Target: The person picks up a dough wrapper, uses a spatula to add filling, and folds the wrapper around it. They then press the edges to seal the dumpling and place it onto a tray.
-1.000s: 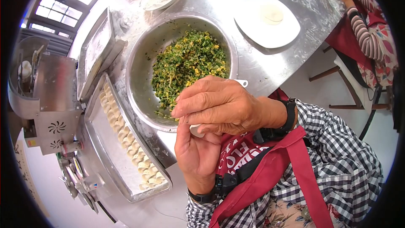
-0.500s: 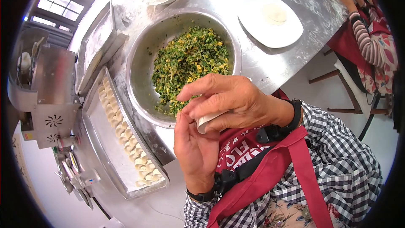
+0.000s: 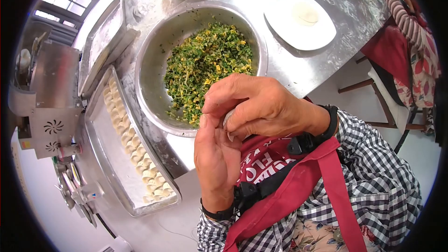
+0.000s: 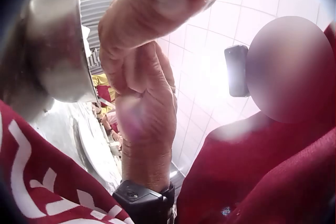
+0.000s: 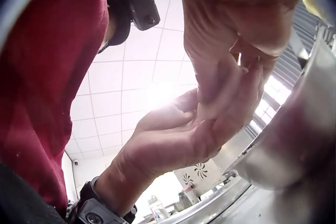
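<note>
Beside the steel bowl's near rim, both hands meet around a thin pale dough wrapper (image 3: 228, 122), mostly covered by fingers. My right hand (image 3: 263, 107) curls over it from above, pinching it with thumb and fingers. Below and to the left, my left hand (image 3: 215, 161) is cupped against it, its thumb raised near the right fingertips. The left wrist view has the right hand (image 4: 147, 108) under the left hand (image 4: 168, 8); the wrapper is hidden there. In the right wrist view, fingers of the left hand (image 5: 173, 142) touch the right hand (image 5: 236, 19).
The steel bowl (image 3: 144, 81) holds chopped green and yellow filling. Left of it, a tray (image 3: 109, 158) carries rows of dumplings (image 3: 135, 147), with a floured tray (image 3: 100, 42) behind. A white plate (image 3: 284, 28) bears a pale round. Someone sits at the right.
The right fingers have shifted and curled over the wrapper, covering more of it than half a second ago. Both hands stay together. The bowl and trays appear slightly higher and further left in view.
</note>
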Motion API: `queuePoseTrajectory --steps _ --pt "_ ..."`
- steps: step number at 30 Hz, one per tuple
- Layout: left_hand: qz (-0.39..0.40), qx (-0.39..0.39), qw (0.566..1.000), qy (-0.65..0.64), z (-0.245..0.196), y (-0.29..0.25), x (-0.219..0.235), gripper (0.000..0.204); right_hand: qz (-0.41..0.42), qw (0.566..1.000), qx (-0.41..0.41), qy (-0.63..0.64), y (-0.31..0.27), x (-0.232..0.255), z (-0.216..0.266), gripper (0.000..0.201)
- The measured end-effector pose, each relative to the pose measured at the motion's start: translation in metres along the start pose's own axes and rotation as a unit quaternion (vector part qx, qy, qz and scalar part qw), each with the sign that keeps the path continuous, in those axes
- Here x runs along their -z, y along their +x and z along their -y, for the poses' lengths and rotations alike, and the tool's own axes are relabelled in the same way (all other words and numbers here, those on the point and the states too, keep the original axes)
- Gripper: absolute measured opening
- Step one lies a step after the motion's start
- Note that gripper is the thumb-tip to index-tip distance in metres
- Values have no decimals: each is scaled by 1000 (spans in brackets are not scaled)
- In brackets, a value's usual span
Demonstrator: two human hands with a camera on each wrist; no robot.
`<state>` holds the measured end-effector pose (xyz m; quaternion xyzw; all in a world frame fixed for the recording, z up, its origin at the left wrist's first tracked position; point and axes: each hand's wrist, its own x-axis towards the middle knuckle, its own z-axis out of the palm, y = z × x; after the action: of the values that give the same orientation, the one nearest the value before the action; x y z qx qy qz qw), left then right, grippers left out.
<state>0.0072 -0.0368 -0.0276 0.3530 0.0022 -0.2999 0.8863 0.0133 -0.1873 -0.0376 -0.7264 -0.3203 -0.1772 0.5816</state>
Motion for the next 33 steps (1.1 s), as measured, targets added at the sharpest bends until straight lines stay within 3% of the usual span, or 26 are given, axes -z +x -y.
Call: queuePoseTrajectory --steps 5,17,22,25,33 --pt "-1 20 999 -47 2 0 2 47 -41 999 6 1 1 -1 -1 13" --pt "15 22 1000 5 0 -1 -2 47 8 1000 -20 19 -4 4 0 18" --pt "2 42 999 10 0 -2 -1 48 -1 994 -97 60 -3 7 5 16" --pt "-30 36 999 27 1 -2 -6 48 33 997 -62 38 -4 8 4 15" --pt "-28 70 997 26 3 -4 1 53 13 993 -98 72 -5 7 6 11"
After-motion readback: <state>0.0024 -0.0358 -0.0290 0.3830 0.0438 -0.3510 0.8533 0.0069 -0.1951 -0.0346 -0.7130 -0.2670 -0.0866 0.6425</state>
